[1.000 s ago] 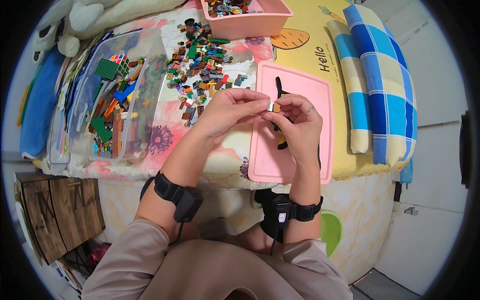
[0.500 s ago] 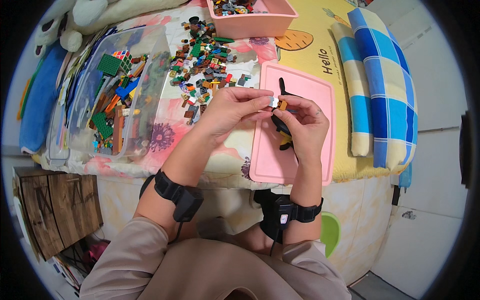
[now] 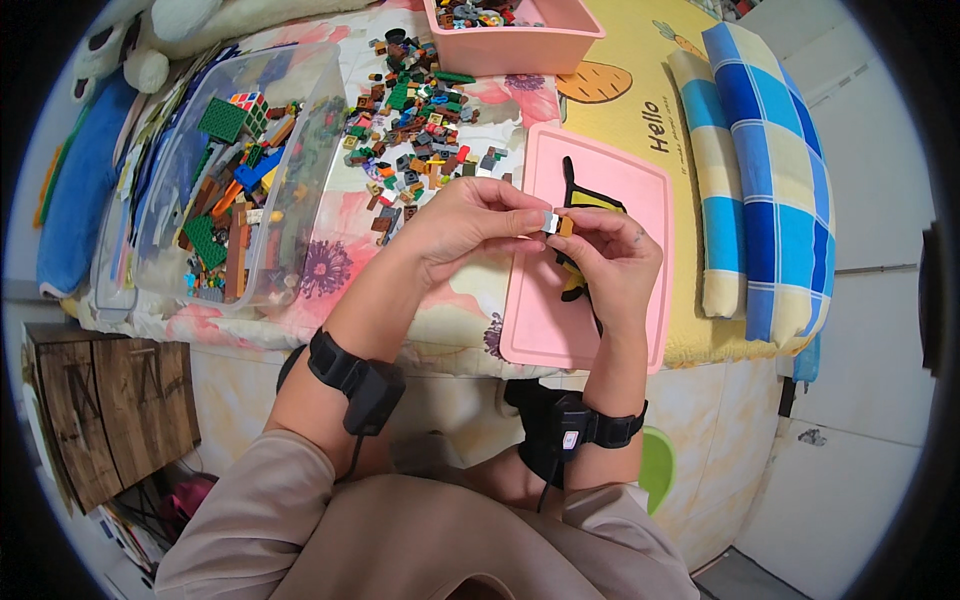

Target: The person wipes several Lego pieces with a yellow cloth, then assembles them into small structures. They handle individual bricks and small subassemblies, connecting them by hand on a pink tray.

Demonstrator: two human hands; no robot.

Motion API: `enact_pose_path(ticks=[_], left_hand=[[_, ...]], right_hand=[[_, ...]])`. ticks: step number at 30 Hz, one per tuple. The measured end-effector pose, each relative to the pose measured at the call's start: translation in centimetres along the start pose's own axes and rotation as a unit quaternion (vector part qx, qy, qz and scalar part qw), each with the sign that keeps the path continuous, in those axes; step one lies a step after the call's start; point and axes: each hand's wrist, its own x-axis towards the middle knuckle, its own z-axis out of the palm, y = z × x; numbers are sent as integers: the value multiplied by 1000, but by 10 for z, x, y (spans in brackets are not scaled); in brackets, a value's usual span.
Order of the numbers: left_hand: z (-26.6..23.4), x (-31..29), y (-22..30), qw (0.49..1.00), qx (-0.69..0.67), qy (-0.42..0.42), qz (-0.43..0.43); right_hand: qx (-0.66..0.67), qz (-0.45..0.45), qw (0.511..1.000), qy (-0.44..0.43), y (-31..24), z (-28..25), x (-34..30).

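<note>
Above the pink lid point(image 3: 540, 335), my two hands meet fingertip to fingertip. My left hand point(image 3: 465, 228) pinches a small white and grey toy brick point(image 3: 551, 222) between thumb and fingers. Right against it, an orange-brown toy brick point(image 3: 566, 227) is pinched by my right hand point(image 3: 617, 255). The two bricks look to be touching, but whether they are joined I cannot tell. Beneath my right hand lies a black and yellow item point(image 3: 598, 200) on the lid, partly covered by the fingers; its kind is not clear.
Many loose toy bricks point(image 3: 425, 115) are spread on the flowered cloth, beyond my left hand. A pink bin point(image 3: 520, 52) with more pieces stands at the back. At left is a clear plastic box point(image 3: 155, 240) of bricks and a puzzle cube point(image 3: 249, 113). Checked cushions point(image 3: 765, 190) lie at right.
The pinched bricks have come slightly nearer to me, and the white one is turned a little. More of the black and yellow item shows past my right fingers.
</note>
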Motion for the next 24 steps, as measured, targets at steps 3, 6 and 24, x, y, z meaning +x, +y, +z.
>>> enact_pose_path(ticks=[3,6,24], left_hand=[[-2,4,-8,995,-87,-54,-12],[-3,5,-14,980,-169,-97,-39],[1,13,-27,975,-179,-130,-6]], right_hand=[[10,3,1000,-1,1,-1,-2],[-31,-42,999,-4,3,-3,-1],[-118,-81,988,-50,-3,-8,6]])
